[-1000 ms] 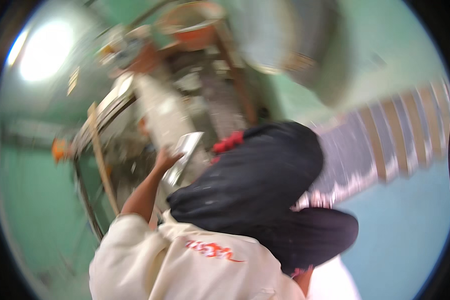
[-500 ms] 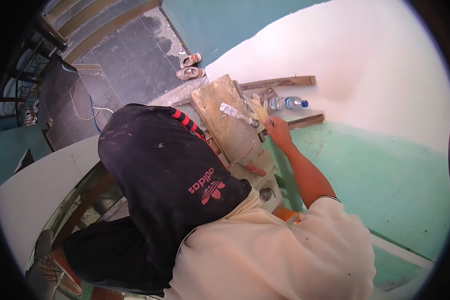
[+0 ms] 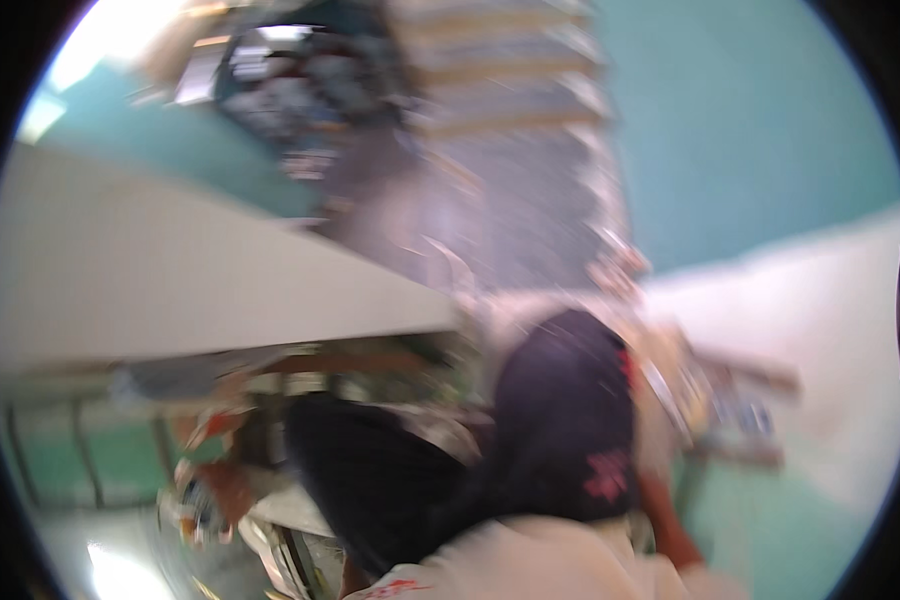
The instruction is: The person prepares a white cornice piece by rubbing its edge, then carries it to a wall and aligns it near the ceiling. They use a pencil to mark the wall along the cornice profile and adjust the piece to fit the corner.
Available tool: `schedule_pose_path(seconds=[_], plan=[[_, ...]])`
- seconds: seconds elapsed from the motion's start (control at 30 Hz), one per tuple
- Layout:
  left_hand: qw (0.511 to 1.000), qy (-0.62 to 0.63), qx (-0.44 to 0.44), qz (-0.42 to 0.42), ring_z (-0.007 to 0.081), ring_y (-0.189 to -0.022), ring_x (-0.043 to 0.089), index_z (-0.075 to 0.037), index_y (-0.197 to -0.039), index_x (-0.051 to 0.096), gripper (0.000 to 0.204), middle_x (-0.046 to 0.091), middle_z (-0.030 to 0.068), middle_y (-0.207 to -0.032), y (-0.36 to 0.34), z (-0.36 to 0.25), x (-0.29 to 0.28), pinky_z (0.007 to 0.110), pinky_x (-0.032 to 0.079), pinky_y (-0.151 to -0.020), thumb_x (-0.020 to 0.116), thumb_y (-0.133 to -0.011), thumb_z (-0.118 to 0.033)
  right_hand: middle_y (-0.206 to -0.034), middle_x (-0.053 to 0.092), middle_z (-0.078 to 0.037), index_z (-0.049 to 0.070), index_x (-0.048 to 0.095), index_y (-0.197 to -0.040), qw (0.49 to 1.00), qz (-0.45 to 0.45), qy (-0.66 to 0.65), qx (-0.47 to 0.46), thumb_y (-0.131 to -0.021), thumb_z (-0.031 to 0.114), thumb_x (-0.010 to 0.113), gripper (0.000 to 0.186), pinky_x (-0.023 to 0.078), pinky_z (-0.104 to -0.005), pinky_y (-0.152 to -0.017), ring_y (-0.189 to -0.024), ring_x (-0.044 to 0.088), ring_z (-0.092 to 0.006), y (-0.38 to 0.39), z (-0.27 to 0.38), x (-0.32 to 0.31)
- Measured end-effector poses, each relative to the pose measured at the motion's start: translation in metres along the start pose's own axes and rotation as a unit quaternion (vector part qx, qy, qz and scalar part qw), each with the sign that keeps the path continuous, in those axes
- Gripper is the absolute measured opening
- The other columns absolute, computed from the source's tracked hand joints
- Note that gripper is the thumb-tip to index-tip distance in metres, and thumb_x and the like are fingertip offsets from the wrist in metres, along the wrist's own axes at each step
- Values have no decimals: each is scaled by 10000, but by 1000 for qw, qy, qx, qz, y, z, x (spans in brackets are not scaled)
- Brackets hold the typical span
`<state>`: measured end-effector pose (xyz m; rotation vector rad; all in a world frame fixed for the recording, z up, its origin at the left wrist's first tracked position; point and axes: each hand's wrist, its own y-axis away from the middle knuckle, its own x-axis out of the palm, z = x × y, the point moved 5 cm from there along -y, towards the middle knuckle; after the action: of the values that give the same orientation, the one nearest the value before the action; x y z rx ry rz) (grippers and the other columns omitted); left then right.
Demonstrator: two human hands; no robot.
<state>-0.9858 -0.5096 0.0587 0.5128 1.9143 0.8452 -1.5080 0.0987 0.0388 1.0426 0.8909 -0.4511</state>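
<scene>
Head view (badly blurred): dark trousers (image 3: 560,420) hide both hands, fingers' state unclear.

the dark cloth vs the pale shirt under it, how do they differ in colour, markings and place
The dark cloth is black or navy; the pale shirt is cream. The dark cloth carries a small red mark low on its right side; the pale shirt shows a bit of red at its lower left edge. The dark cloth fills the middle of the view; the pale shirt lies below it at the bottom edge. Both are blurred by motion, so their edges are soft.
</scene>
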Motion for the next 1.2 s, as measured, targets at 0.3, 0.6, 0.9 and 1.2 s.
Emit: schedule_pose_path(seconds=[0.3, 0.6, 0.9, 1.2], plan=[[974, 177, -109, -94, 293, -991, 732, 48, -1436, 528, 837, 685, 190, -1251, 38, 8, 39, 412, 649, -772, 867, -826, -414, -947, 728, -202, 12, 724, -1040, 973, 35, -105, -204, -902, 337, 707, 354, 554, -501, -819, -872, 697, -402, -237, 285, -190], [966, 204, -54, -147, 361, -1064, 722, 50, -1360, 594, 771, 714, 251, -1194, 79, -76, -9, 426, 592, -874, 828, -827, -456, -882, 724, -180, 5, 717, -1053, 928, 141, -31, -344, -898, 314, 712, 346, 564, -496, -800, -820, 703, -379, -190, 477, -290], [977, 126, -54, -163, 421, -1165, 669, 9, -1309, 631, 694, 700, 261, -1227, 255, -95, -80, 455, 525, -992, 753, -879, -522, -817, 721, -158, -3, 711, -1067, 904, 233, 50, -354, -893, 290, 716, 340, 574, -490, -781, -769, 709, -356, -74, 575, -388], [960, 194, -176, -96, 408, -1217, 639, -14, -1266, 685, 701, 680, 242, -1290, 441, -53, -20, 467, 507, -1039, 797, -813, -537, -752, 718, -137, -10, 704, -1080, 903, 302, 113, -285, -889, 266, 721, 337, 585, -484, -763, -717, 716, -334, -14, 538, -456]])
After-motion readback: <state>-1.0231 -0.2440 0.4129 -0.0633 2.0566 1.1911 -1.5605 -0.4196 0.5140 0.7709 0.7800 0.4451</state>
